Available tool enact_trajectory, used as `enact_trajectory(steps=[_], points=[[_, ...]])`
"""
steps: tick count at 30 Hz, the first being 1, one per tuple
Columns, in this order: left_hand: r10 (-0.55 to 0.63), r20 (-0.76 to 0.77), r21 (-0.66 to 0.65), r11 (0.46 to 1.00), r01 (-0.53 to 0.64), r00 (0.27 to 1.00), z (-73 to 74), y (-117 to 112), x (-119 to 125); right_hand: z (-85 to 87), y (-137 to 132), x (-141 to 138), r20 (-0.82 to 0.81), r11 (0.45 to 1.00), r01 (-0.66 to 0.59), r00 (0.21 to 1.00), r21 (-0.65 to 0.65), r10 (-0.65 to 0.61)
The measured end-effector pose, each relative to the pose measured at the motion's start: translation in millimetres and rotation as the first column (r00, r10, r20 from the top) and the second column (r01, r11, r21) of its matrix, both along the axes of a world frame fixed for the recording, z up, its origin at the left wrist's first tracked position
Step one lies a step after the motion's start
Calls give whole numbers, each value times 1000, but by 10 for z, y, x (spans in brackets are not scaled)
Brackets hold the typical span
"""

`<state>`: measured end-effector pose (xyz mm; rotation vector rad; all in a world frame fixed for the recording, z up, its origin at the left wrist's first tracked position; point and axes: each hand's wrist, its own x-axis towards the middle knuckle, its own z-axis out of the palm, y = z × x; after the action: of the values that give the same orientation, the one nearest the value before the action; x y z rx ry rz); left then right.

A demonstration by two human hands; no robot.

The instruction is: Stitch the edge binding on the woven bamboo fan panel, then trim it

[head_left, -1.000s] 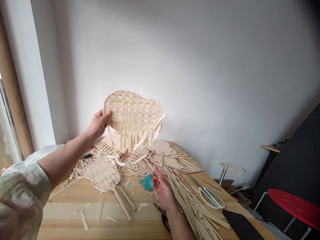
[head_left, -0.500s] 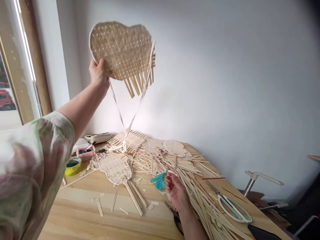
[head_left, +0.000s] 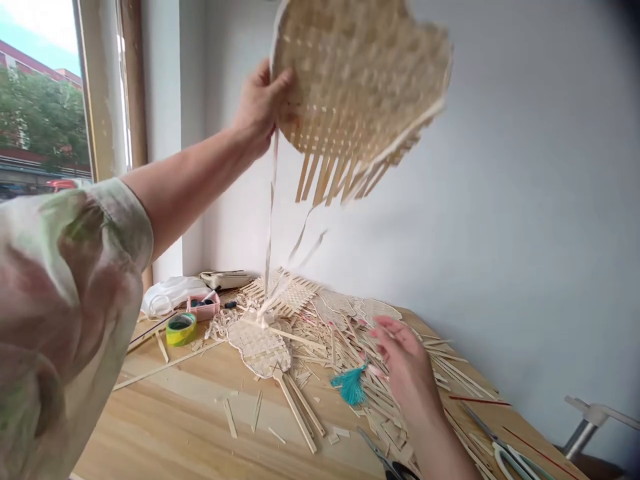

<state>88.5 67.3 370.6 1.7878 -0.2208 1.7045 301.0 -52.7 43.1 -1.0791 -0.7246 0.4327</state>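
My left hand (head_left: 260, 103) is raised high and grips the edge of a woven bamboo fan piece (head_left: 357, 87), heart-like in outline, with loose strip ends hanging from its lower side. A thin pale edging strip (head_left: 270, 227) trails from it down to the table. My right hand (head_left: 407, 367) hovers low over a heap of bamboo strips (head_left: 380, 360), fingers spread, with a teal tassel (head_left: 350, 387) dangling from a cord at its fingers. A finished woven fan with a handle (head_left: 263, 347) lies flat on the wooden table (head_left: 175, 413).
A roll of yellow-green tape (head_left: 181, 329), a small pink box (head_left: 204, 307) and a white cloth (head_left: 167, 293) sit at the table's far left by the window. White-handled scissors (head_left: 515, 453) lie at the right. Dark scissors (head_left: 387, 463) lie near my right wrist. Offcuts litter the tabletop.
My left hand has lifted the woven piece from just above the table to well overhead, drawing the edging strip up. My right hand stayed low with the tassel, rising slightly.
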Motion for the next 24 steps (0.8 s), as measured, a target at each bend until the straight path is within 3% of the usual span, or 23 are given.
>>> enact_trajectory(steps=[2, 4, 6, 8, 10, 12, 14, 16, 19, 24], points=[[-28, -98, -10, 1000, 27, 995, -288, -15, 22, 475, -110, -120, 84, 941, 227, 963, 250, -255], [-66, -247, -110, 993, 40, 967, -607, 33, 16, 860, -286, -222, 196, 852, 301, 889, 429, -413], [-110, -415, -211, 977, 22, 903, -923, 118, -13, 1103, -463, -282, 348, 766, 349, 736, 540, -581], [-153, -514, -262, 965, 16, 844, -1215, 195, -49, 1214, -569, -292, 518, 757, 383, 561, 530, -646], [-203, -598, -289, 957, 27, 775, -1468, 230, -76, 1232, -570, -267, 678, 840, 416, 507, 349, -533], [-258, -670, -319, 947, 44, 696, -1668, 215, -86, 1196, -488, -236, 739, 922, 380, 600, 76, -308], [-306, -712, -344, 937, 67, 632, -1810, 168, -81, 1135, -379, -225, 680, 960, 237, 730, -147, -76], [-337, -737, -351, 931, 94, 586, -1900, 115, -69, 1069, -292, -241, 550, 957, -1, 818, -290, 168], [-363, -747, -353, 926, 130, 557, -1975, 76, -46, 989, -243, -293, 322, 882, -276, 855, -383, 407], [-453, -700, -446, 881, 158, 552, -2098, 179, -33, 927, -267, -306, 159, 885, -326, 906, -332, 393]])
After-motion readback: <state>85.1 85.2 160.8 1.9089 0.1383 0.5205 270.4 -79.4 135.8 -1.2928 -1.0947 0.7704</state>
